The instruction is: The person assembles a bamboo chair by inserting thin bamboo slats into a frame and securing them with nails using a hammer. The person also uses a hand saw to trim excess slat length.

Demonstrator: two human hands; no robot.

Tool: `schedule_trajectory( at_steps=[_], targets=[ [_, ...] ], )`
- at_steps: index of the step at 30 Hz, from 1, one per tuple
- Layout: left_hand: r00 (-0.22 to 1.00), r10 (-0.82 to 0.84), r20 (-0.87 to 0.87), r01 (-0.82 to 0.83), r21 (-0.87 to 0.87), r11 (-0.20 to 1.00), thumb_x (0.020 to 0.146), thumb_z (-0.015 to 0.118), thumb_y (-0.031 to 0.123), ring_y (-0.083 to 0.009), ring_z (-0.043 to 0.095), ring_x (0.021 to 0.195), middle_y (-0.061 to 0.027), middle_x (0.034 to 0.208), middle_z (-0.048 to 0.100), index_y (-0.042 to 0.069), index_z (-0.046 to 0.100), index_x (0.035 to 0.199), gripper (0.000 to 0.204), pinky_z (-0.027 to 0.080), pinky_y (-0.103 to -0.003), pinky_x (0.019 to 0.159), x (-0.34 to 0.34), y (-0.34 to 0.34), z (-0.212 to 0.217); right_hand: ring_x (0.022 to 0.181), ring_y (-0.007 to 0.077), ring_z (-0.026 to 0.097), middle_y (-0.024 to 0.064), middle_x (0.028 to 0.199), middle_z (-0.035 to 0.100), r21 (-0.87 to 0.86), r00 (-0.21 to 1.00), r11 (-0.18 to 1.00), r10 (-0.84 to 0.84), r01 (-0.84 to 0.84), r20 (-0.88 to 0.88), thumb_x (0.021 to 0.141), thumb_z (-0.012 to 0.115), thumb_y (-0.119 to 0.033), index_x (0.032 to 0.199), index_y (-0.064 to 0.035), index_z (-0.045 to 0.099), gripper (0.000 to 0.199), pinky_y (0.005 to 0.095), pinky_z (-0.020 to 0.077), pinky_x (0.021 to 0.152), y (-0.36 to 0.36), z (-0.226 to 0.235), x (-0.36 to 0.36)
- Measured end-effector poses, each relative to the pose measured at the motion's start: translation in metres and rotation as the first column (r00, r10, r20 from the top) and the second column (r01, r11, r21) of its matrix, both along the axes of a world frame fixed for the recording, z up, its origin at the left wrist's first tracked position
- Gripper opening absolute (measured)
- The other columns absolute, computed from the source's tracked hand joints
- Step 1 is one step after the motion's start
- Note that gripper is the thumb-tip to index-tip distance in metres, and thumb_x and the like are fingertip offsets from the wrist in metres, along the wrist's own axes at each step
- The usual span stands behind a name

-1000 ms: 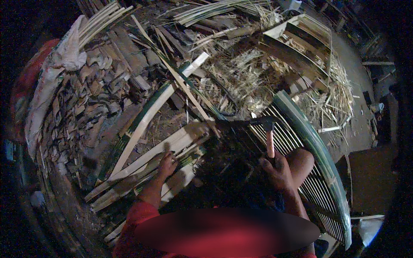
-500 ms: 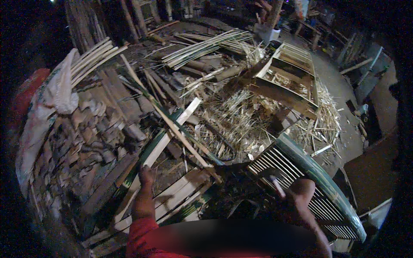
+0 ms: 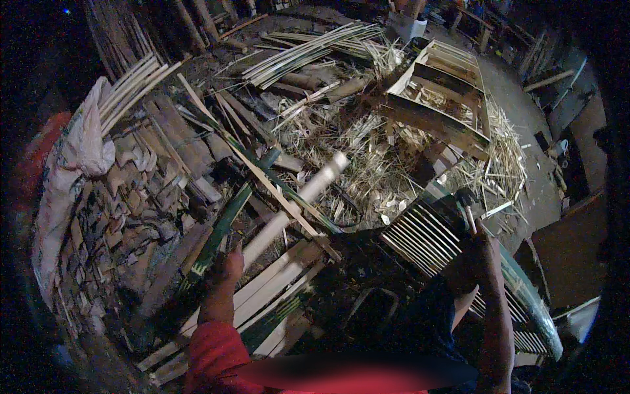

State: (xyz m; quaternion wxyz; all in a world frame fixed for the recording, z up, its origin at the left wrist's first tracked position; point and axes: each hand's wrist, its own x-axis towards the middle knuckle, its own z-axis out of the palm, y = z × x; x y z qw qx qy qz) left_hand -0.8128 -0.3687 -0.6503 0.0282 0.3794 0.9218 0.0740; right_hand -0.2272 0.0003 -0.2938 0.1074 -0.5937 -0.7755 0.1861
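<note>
My left hand (image 3: 231, 266) is closed on a pale split bamboo strip (image 3: 285, 217), which slants away to the upper right and is blurred by motion. A green bamboo piece (image 3: 220, 233) lies just left of it. My right hand (image 3: 482, 241) is wrapped round the pale handle of a hammer (image 3: 470, 213), whose dark head is up over the far end of a slatted bamboo panel (image 3: 420, 240). The panel has thin pale slats and a thick curved green bamboo rail (image 3: 525, 295) along its right side. My right forearm and knee hide part of the slats.
Pale boards (image 3: 275, 279) lie between my hands and the left pile of bamboo offcuts (image 3: 147, 190). A wooden frame (image 3: 436, 128) stands over shavings (image 3: 367, 148) further off. A bundle of strips (image 3: 308, 56) lies at the back, a whitish sack (image 3: 92, 141) at far left.
My left hand has moved the bamboo strip forward and to the right, away from the green piece. My right hand has swung the hammer up and right, from the slats toward the rail's far end.
</note>
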Motion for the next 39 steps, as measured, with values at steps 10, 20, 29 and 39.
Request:
schedule_trajectory(
  at_steps=[10, 20, 29, 39],
  targets=[
    [0.951, -0.017, 0.309, -0.078, 0.293, 0.953, 0.087, 0.075, 0.020, -0.0335, 0.068, 0.086, -0.0165, 0.087, 0.069, 0.006, 0.066, 0.113, 0.031, 0.051, -0.044, 0.082, 0.069, 0.023, -0.009, 0.081, 0.0456, 0.067, 0.0258, 0.088, 0.068, 0.022, 0.995, 0.996, 0.087, -0.089, 0.058, 0.088, 0.068, -0.020, 0.120, -0.0092, 0.064, 0.033, 0.0499, 0.0502, 0.069, 0.000, 0.019, 0.005],
    [0.934, -0.042, 0.356, -0.058, 0.264, 0.963, 0.095, 0.062, 0.012, -0.0383, 0.064, 0.096, -0.0220, 0.103, 0.066, 0.007, 0.057, 0.125, 0.031, 0.048, -0.047, 0.085, 0.076, 0.056, -0.061, 0.082, 0.0451, 0.068, 0.0267, 0.089, 0.070, 0.038, 0.982, 0.984, 0.168, -0.172, 0.087, 0.090, 0.066, -0.019, 0.132, -0.0114, 0.057, 0.044, 0.0520, 0.0516, 0.067, 0.004, 0.001, 0.018],
    [0.820, -0.280, 0.499, 0.151, 0.283, 0.947, 0.100, 0.054, 0.025, -0.0472, 0.062, 0.102, -0.0282, 0.110, 0.063, 0.008, 0.048, 0.131, 0.036, 0.048, -0.052, 0.086, 0.085, 0.190, 0.102, 0.086, 0.0481, 0.065, 0.0266, 0.087, 0.067, 0.014, 0.992, 0.992, 0.123, -0.124, 0.010, 0.087, 0.070, -0.021, 0.108, -0.0038, 0.059, 0.030, 0.0535, 0.0490, 0.071, 0.002, 0.011, 0.011],
    [0.904, 0.145, 0.401, -0.135, -0.054, 0.989, 0.102, 0.051, 0.027, -0.0472, 0.060, 0.109, -0.0318, 0.120, 0.061, 0.002, 0.044, 0.137, 0.044, 0.047, -0.053, 0.091, 0.103, -0.102, 0.206, 0.084, 0.0479, 0.064, 0.0261, 0.086, 0.066, 0.038, 0.963, 0.977, 0.212, -0.208, -0.167, 0.087, 0.074, -0.020, 0.108, -0.0014, 0.060, 0.031, 0.0517, 0.0481, 0.071, -0.001, 0.024, 0.018]
  ],
)
